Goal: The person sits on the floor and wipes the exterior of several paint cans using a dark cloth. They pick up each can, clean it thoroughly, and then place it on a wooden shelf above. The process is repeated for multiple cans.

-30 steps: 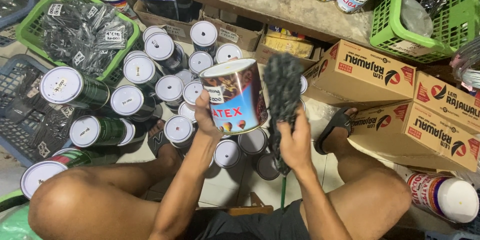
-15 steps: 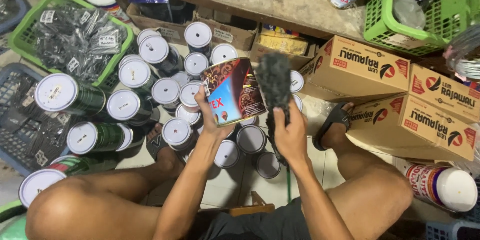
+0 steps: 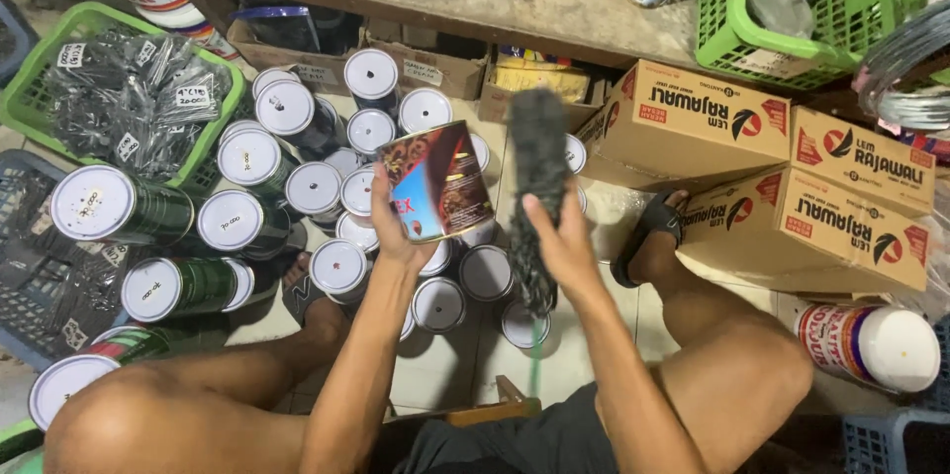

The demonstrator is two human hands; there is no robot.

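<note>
Cardboard boxes [image 3: 693, 123] flank me on the right, white-lidded cans [image 3: 287, 187] crowd the floor ahead. My left hand [image 3: 396, 227] clenches a printed tin [image 3: 437, 182] by its side, raised above the cans; likely rigid, slick, fairly heavy. My right grip [image 3: 564, 237] clasps a soft, light duster [image 3: 539, 197] mid-length.

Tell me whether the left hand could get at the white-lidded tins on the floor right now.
Probably not yet: the left hand is full, its fingers wrapped round a colourful tin. The white-lidded tins lie uncovered just beneath it.
</note>
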